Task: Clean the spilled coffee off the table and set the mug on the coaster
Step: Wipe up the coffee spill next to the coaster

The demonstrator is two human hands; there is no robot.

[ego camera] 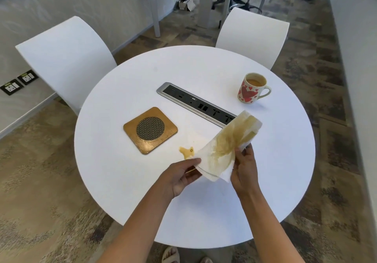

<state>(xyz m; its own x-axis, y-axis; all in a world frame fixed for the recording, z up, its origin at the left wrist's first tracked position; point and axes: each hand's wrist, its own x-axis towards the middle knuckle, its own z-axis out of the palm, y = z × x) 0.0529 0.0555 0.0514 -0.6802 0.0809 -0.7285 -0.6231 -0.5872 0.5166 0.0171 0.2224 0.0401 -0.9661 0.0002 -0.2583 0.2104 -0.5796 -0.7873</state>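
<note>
Between two white chairs stands the round tabletop (pixel 122 191), and most of it looks dry. A socket strip (pixel 195 103) is sunk across its middle. Held above the near side is a paper towel (pixel 228 150), streaked brown over much of its face, so I judge a good part of the coffee has been soaked up. Left of the strip lies the brown coaster (pixel 150 130), flat, with nothing on it.

The left hand (pixel 181 176) pinches the towel's near corner between thumb and fingers; the right hand (pixel 243 171) grips its right edge with fingers curled round the paper. Both seem to be turning or folding it to find a clean patch.

The mug (pixel 252 88), printed with red hearts, stands upright at the far right, beyond the strip and well apart from the coaster. It holds milky coffee, some way below the rim.

A small tan puddle (pixel 186 151) remains just beside the coaster's near corner, close to the towel. Wiping that, then moving the mug, is what is left.
</note>
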